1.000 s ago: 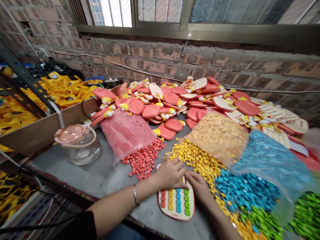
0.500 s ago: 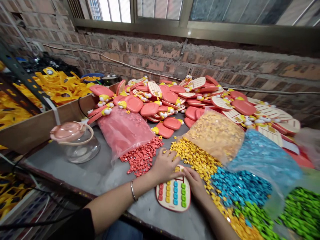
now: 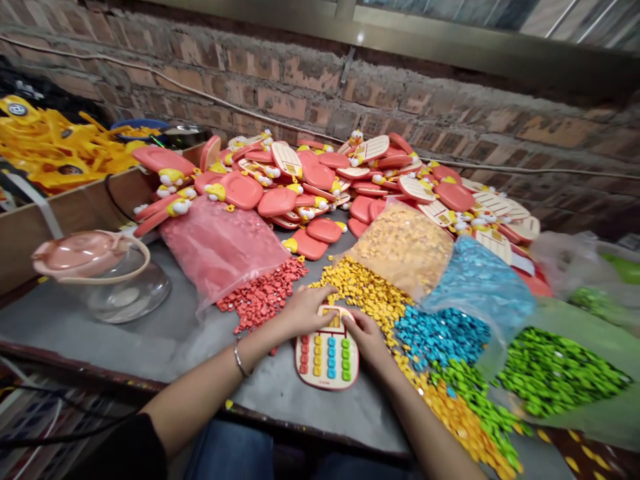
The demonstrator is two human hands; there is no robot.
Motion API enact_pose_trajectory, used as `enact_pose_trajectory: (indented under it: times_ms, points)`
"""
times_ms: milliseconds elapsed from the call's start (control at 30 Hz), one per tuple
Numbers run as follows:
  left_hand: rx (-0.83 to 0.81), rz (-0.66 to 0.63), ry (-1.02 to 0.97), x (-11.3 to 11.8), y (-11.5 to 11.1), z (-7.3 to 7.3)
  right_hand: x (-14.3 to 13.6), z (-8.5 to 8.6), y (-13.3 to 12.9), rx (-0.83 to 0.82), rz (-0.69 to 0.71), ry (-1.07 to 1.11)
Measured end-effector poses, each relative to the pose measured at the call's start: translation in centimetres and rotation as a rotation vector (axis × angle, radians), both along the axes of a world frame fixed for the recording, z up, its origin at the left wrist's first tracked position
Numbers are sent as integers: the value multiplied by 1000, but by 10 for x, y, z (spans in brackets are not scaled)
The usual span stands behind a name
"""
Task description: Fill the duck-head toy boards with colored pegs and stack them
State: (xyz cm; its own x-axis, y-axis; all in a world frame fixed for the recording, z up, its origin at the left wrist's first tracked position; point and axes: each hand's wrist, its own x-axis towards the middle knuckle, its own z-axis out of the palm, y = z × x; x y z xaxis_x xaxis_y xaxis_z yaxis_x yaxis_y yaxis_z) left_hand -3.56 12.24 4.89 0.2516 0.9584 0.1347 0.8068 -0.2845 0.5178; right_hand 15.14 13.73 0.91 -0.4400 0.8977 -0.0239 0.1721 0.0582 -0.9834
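A rounded cream toy board [image 3: 325, 368] with a red rim is in front of me near the table's front edge. Red, yellow, blue and green beads sit on it in four columns, with a yellow patch at its top. My left hand [image 3: 306, 312], closed at the upper left edge, has its thumb by the yellow patch; its other fingers reach past the top. On the upper right edge, my right hand [image 3: 369, 337] grips with the thumb on the face, fingers partly hidden. Loose red beads [image 3: 265, 293] and yellow beads [image 3: 367, 290] lie just beyond.
Blue beads [image 3: 445, 333], green beads [image 3: 560, 370] and orange beads [image 3: 455, 420] spread to the right. Behind stand a pink bag [image 3: 225, 247], a yellow bag [image 3: 403, 247] and a blue bag [image 3: 480, 280]. Duck-headed boards [image 3: 320, 177] pile along the wall. A clear jug [image 3: 130, 293] stands left.
The view has shifted, so things sit further left and higher. My left fingers have drawn in from over the yellow beads to the board's top. The right hand stays on the board.
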Motion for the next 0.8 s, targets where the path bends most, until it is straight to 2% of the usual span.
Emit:
enact_pose_trajectory:
  times_ms: [200, 333, 500, 667, 800]
  points:
    - [-26, -60, -25, 0, -5, 7, 2, 1, -2, 1, 16, -51]
    - [-25, -76, 58, 0, -7, 8, 3, 3, -6, 15, 17, -14]
    - [79, -77, 208, 3, -7, 1, 1, -1, -4, 3, 7, 8]
    - [167, -90, 274, 9, -9, -8, 4, -10, 4, -33, 56, -50]
    - [254, -113, 321, 11, -11, -10, 4, -10, 5, -65, 41, -25]
